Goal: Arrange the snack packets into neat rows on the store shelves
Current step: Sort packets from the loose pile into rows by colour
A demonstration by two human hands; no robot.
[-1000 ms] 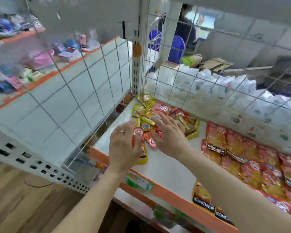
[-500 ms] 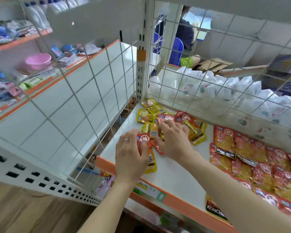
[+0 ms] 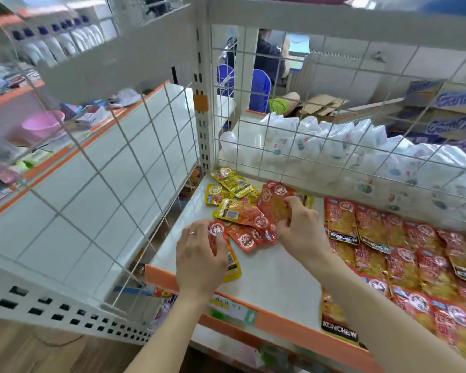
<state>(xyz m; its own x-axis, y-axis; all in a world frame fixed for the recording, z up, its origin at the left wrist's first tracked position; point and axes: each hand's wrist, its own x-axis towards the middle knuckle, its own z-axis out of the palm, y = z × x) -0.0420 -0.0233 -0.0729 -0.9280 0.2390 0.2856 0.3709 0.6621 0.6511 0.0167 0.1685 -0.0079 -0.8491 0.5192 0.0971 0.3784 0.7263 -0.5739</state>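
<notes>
A loose heap of small red and yellow snack packets [image 3: 240,214] lies at the back left of the white shelf [image 3: 275,286]. My left hand [image 3: 199,262] rests on a small stack of packets [image 3: 230,261] near the front edge, thumb on the top red one. My right hand [image 3: 299,227] grips a red packet [image 3: 273,204] lifted off the heap. On the right, larger red Konchew packets [image 3: 404,254] lie in overlapping rows.
White wire grids [image 3: 334,146] wall the shelf at the back and left. An orange price strip [image 3: 280,327] runs along the front edge. White bags [image 3: 334,149] sit behind the back grid. Another shelf unit [image 3: 51,125] with goods stands at left. A person sits far behind.
My right hand has closed on a red packet and raised it from the heap. My left hand stays on the small stack. The camera has moved closer and higher.
</notes>
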